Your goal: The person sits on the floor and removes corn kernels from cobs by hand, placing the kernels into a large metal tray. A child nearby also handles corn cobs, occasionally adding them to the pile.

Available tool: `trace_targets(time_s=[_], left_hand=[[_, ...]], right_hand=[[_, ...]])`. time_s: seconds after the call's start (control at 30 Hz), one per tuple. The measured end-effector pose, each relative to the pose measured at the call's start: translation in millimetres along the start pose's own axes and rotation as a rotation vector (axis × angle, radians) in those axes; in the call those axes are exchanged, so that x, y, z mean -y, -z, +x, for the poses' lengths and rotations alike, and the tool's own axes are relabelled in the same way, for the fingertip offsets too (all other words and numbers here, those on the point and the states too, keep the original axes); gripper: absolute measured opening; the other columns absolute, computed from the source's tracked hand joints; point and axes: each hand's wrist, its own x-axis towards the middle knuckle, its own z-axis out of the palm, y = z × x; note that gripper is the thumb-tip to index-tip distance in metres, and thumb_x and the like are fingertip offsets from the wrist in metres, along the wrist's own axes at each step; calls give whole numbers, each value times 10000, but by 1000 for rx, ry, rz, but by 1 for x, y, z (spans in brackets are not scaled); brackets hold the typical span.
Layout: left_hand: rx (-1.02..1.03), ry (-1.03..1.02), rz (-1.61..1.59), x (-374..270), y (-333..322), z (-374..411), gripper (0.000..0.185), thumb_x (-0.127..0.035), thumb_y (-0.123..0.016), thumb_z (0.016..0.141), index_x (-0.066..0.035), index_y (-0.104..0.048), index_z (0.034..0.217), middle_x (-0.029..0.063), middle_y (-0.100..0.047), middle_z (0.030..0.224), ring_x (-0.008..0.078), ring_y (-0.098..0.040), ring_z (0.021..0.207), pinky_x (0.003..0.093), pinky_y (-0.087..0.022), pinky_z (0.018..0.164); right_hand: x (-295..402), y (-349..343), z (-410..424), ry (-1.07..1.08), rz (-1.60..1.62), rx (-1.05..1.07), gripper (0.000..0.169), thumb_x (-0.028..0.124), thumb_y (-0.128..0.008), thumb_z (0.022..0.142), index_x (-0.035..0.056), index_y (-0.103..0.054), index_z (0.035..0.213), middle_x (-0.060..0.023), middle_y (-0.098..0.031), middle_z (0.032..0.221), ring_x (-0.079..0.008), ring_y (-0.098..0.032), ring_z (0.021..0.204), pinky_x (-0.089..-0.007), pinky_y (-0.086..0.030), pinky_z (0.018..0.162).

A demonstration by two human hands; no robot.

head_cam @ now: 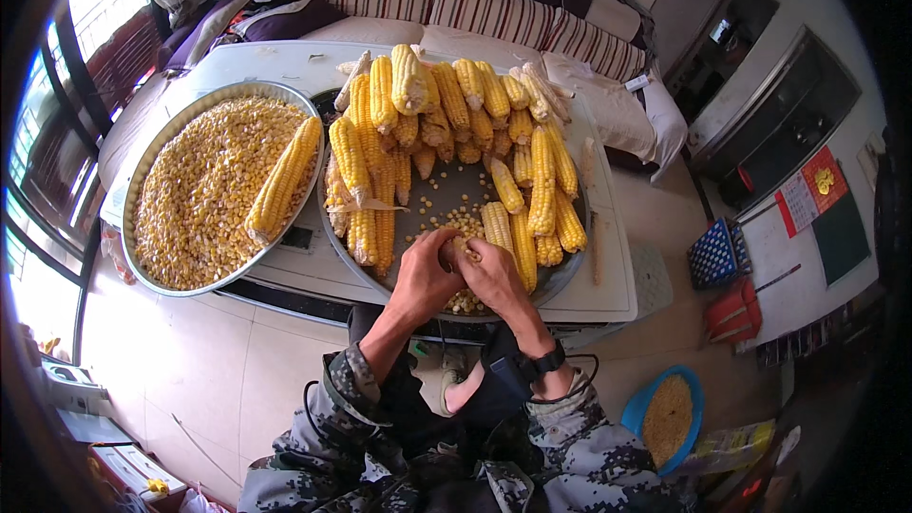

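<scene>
My left hand (pixel 425 269) and my right hand (pixel 494 276) meet over the near edge of a round metal tray (pixel 456 189). Between them they grip a corn cob (pixel 459 251), mostly hidden by the fingers. Loose yellow kernels (pixel 463 217) lie on the tray around and under the hands. Many ears of corn (pixel 541 182) are piled in an arc along the tray's left, far and right sides. To the left stands a round metal basin (pixel 133 228) full of loose kernels (pixel 206 185), with one whole ear of corn (pixel 285 182) resting on them at the right.
Both vessels stand on a white table (pixel 620 285); thin bare cobs (pixel 596 246) lie at its right. Behind it is a sofa (pixel 491 7) with striped cushions. On the floor at right are a blue basin (pixel 630 410) holding grain-like material and a red dustpan (pixel 734 310).
</scene>
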Motion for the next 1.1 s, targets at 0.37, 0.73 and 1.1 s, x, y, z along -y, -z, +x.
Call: trace_targets(time_s=[0.37,0.73,1.1], left_hand=[[87,13,-96,-11,5,0,576,-125,-833,687,2,-644,1215,115,-628,951,203,-618,801,309,-526,740],[82,39,-154,-16,5,-1,616,-2,-833,690,-44,-613,1265,80,-625,1046,174,-625,901,295,-530,785],[82,104,-162,-16,0,-2,778,15,-785,765,-46,-466,1472,89,-677,974,141,-654,851,291,-545,798]], right_hand=[[-27,-6,7,132,79,-89,354,282,-458,1040,-29,-622,1000,-216,-667,877,-375,-655,842,-431,-494,695],[-19,-3,4,480,-114,-264,180,114,-544,963,-10,-619,1070,-169,-642,1056,-366,-613,1008,-424,-502,869],[-9,9,-1,411,172,-292,221,194,-717,885,13,-683,1007,-122,-686,1090,-284,-642,1053,-384,-499,927]])
